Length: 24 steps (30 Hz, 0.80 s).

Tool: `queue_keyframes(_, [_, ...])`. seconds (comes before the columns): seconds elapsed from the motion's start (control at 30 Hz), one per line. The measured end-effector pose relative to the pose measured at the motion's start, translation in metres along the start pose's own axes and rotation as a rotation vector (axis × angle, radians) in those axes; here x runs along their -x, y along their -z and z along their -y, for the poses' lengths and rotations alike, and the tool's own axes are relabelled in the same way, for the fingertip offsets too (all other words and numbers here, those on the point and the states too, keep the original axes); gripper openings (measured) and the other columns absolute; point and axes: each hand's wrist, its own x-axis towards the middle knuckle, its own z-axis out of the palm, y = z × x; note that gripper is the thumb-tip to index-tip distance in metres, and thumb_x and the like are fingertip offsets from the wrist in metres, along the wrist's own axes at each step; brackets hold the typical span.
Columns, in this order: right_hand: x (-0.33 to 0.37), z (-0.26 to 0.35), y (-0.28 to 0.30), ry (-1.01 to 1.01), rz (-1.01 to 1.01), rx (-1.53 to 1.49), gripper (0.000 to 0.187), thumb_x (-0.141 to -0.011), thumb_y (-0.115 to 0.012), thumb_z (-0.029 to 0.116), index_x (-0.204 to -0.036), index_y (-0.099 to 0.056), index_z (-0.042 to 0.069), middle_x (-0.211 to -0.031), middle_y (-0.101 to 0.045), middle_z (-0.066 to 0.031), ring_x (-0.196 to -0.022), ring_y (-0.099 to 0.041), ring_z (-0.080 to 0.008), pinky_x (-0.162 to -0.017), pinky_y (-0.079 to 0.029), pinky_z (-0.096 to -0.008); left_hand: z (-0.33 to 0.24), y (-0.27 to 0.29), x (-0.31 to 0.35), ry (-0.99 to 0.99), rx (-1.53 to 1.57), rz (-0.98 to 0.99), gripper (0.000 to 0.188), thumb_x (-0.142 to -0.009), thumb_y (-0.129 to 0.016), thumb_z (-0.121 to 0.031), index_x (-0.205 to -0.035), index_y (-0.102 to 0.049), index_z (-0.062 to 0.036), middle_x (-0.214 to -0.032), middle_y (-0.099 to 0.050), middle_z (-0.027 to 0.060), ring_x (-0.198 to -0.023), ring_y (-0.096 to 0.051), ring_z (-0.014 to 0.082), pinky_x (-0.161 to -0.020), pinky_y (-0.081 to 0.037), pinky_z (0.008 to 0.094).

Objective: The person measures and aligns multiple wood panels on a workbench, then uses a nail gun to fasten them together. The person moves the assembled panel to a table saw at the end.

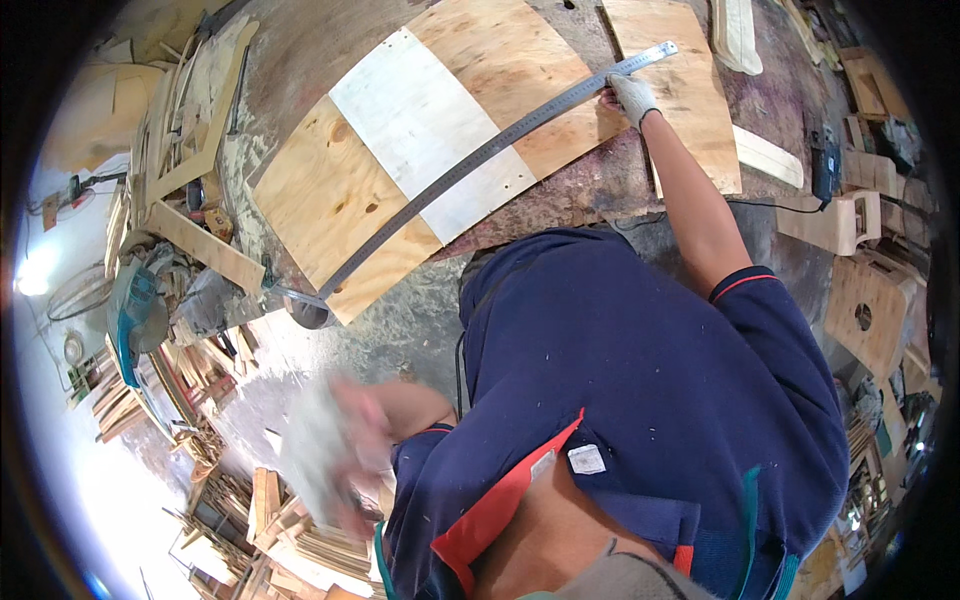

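Note:
A long steel framing square point(462, 184) lies slantwise across a plywood sheet point(345, 215) with a white-painted band point(425, 125) through its middle. Its short leg reaches past the sheet's near left edge. My right hand point(632, 98), in a pale work glove, grips the square near its far right end, fingertips at the ruler's edge. My left hand point(335, 450), gloved too, is raised low on the left, away from the sheet and close to my body. Motion smears it, so its fingers cannot be made out.
A second plywood piece point(685, 90) lies to the right on the worn workbench point(570, 195). A teal power saw point(135, 310) stands at the left, above stacks of wood offcuts point(320, 545). Wooden stools point(868, 310) are at the right, near a black cable point(775, 205).

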Motion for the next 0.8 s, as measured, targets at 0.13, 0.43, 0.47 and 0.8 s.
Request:
queue_keyframes(0.13, [0.0, -0.002, 0.015, 0.002, -0.003, -0.049, 0.02, -0.099, -0.058, 0.015, -0.096, -0.066, -0.002, -0.075, -0.067, -0.011, -0.055, -0.064, -0.0172, -0.048, -0.054, -0.0296, -0.002, -0.02, -0.053, -0.319, 0.168, 0.477, 0.023, -0.095, -0.054, -0.008, -0.109, -0.071, -0.0028, -0.103, -0.07, 0.014, -0.095, -0.07, 0.0255, -0.085, -0.059, 0.0425])
queue_keyframes(0.43, [0.006, 0.002, 0.008, -0.023, -0.015, -0.049, 0.021, -0.102, -0.058, 0.02, -0.098, -0.066, 0.001, -0.077, -0.068, -0.0093, -0.056, -0.065, -0.0153, -0.048, -0.054, -0.0283, -0.008, -0.04, -0.047, -0.461, 0.045, 0.669, 0.021, -0.091, -0.055, 0.003, -0.108, -0.068, 0.0081, -0.107, -0.069, 0.0224, -0.103, -0.068, 0.0356, -0.1, -0.055, 0.0513])
queue_keyframes(0.47, [0.006, 0.002, 0.008, -0.019, 0.001, -0.068, 0.021, -0.102, -0.058, 0.02, -0.098, -0.065, 0.001, -0.077, -0.068, -0.0093, -0.056, -0.065, -0.0153, -0.049, -0.055, -0.0284, -0.016, -0.043, -0.043, -0.582, -0.002, 0.688, 0.022, -0.091, -0.056, 0.003, -0.109, -0.068, 0.009, -0.108, -0.069, 0.0227, -0.104, -0.068, 0.036, -0.1, -0.055, 0.0519])
queue_keyframes(0.8, [-0.005, 0.0, 0.006, -0.012, 0.018, -0.029, 0.019, -0.102, -0.057, 0.02, -0.099, -0.063, 0.002, -0.076, -0.066, -0.0102, -0.058, -0.065, -0.0178, -0.051, -0.056, -0.0291, -0.014, -0.043, -0.058, -0.32, 0.218, 0.7, 0.025, -0.088, -0.058, 0.002, -0.11, -0.068, 0.0096, -0.112, -0.07, 0.0228, -0.113, -0.065, 0.036, -0.111, -0.048, 0.0537])
